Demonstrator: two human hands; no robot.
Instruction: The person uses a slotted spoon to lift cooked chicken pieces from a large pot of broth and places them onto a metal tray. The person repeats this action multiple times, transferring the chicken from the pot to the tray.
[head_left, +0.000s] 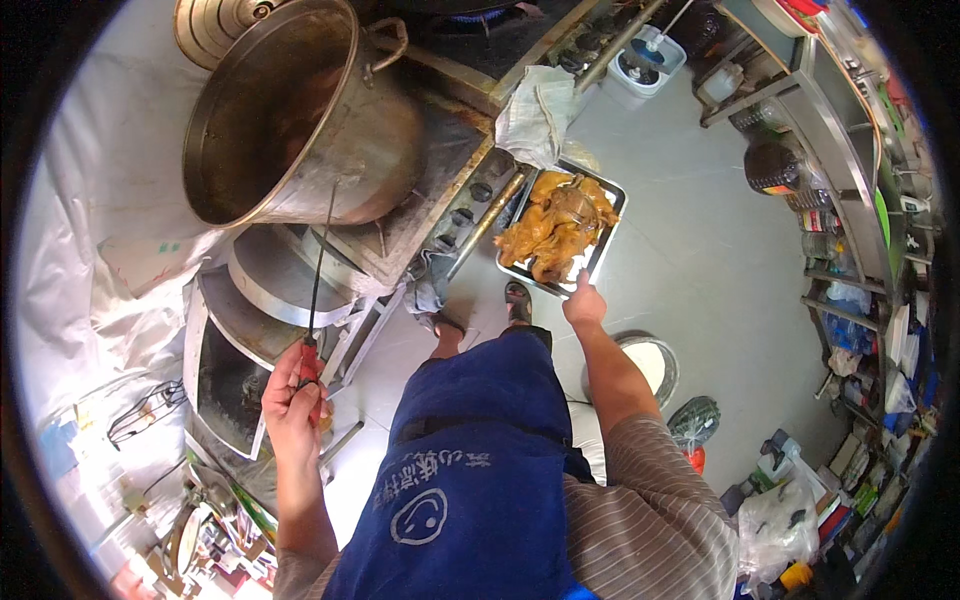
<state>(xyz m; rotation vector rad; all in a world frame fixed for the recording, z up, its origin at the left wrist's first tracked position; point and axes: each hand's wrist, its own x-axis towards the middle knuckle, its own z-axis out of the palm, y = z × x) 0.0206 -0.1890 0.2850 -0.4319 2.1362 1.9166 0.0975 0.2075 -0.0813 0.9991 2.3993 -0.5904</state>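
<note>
My left hand (298, 386) is wrapped around the red handle of a long, thin metal rod tool (321, 277) that looks like a screwdriver. Its shaft points away from me, and the tip appears in front of the side of a large metal stockpot (382, 161). Dark reddish contents show inside the pot, too dim to make out. With my right hand (585, 301) I grip the near edge of a metal tray (619, 214), my thumb over the rim. Golden-brown cooked poultry (562, 217) lies heaped on it.
The pot stands on a grimy stove (480, 161) with knobs and a front rail. A cloth (534, 116) hangs beyond the tray. On the floor are a white bucket (645, 60) and a round basin (664, 367). Shelves (840, 150) with bottles line the right.
</note>
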